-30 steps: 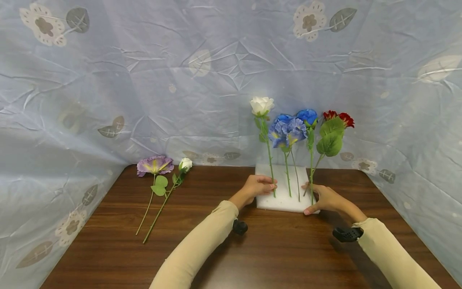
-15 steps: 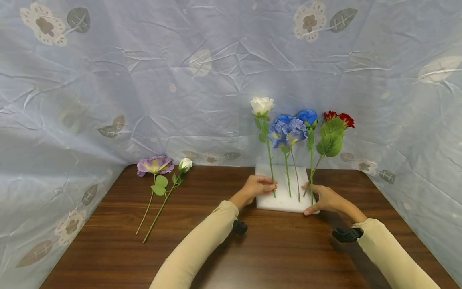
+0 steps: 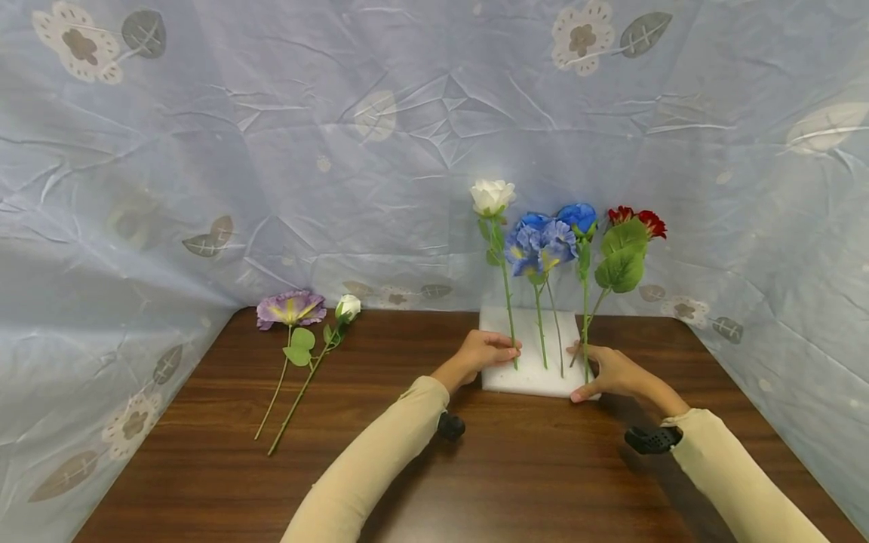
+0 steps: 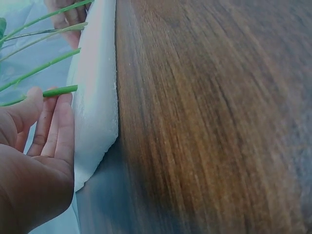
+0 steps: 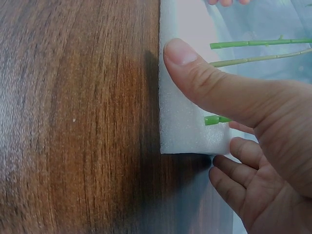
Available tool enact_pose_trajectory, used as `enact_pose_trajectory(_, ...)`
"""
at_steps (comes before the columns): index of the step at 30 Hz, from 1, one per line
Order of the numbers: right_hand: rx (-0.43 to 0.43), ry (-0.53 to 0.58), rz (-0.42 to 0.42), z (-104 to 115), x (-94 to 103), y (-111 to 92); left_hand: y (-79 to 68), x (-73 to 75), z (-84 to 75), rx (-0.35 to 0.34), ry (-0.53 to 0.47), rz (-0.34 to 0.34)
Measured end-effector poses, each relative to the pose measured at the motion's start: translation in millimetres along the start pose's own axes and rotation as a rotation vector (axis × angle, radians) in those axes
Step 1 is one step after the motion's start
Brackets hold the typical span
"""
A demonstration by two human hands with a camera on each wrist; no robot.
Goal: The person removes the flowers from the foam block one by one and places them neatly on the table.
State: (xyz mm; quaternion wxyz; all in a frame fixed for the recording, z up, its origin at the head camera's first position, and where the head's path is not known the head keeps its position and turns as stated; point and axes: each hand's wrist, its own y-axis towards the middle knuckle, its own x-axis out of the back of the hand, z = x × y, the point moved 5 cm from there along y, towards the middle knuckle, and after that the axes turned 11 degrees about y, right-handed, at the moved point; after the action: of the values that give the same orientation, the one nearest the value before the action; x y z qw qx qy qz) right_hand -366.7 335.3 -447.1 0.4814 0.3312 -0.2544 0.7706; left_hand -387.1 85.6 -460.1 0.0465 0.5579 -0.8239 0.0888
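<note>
A white foam block (image 3: pixel 529 381) lies on the brown table (image 3: pixel 475 467) with several artificial flowers standing in it: a white rose (image 3: pixel 492 196), blue blooms (image 3: pixel 543 241) and a red one (image 3: pixel 638 222). My left hand (image 3: pixel 514 348) pinches the white rose's green stem (image 4: pixel 58 90) just above the foam (image 4: pixel 95 97), thumb on one side and fingers on the other. My right hand (image 3: pixel 584 373) grips the block's right front corner. Its thumb (image 5: pixel 195 68) presses on the foam (image 5: pixel 180 122) and its fingers curl round the side, beside another stem (image 5: pixel 217 119).
At the table's back left lie a purple flower (image 3: pixel 290 309) and a white rosebud (image 3: pixel 348 307), stems pointing toward me. Wrinkled blue cloth with a flower print (image 3: pixel 339 151) closes in the table at the back and on both sides.
</note>
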Motion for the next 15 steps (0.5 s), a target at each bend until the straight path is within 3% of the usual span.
enact_pose_trajectory(15, 0.009, -0.022, 0.000, 1.5, 0.3, 0.6, -0.4, -2.6, -0.5, -0.029, -0.013, -0.048)
